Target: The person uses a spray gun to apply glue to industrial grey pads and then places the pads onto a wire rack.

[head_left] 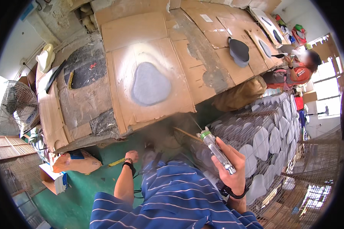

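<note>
The fingers of the right hand [234,171] are closed around a slim, clear-and-silver cylindrical tool [215,148], with a green collar [205,134] near its far end, which points up and to the left, toward the worktable. The fingers of the left hand [132,155] are curled; whether they grip the yellow strip [117,162] just beside them cannot be determined. Ahead of both hands and apart from them, a grey, rounded pad [151,84] lies flat on a cardboard sheet [181,95] atop the worktable. A whitish deposit [130,57] borders the pad's upper side. To the right of the right hand stands a wire rack [273,162] loaded with pale oval pieces [261,143]. Farther right, another person [294,76] is positioned at the table's far end. A caged fan [18,102] stands at the left.
</note>
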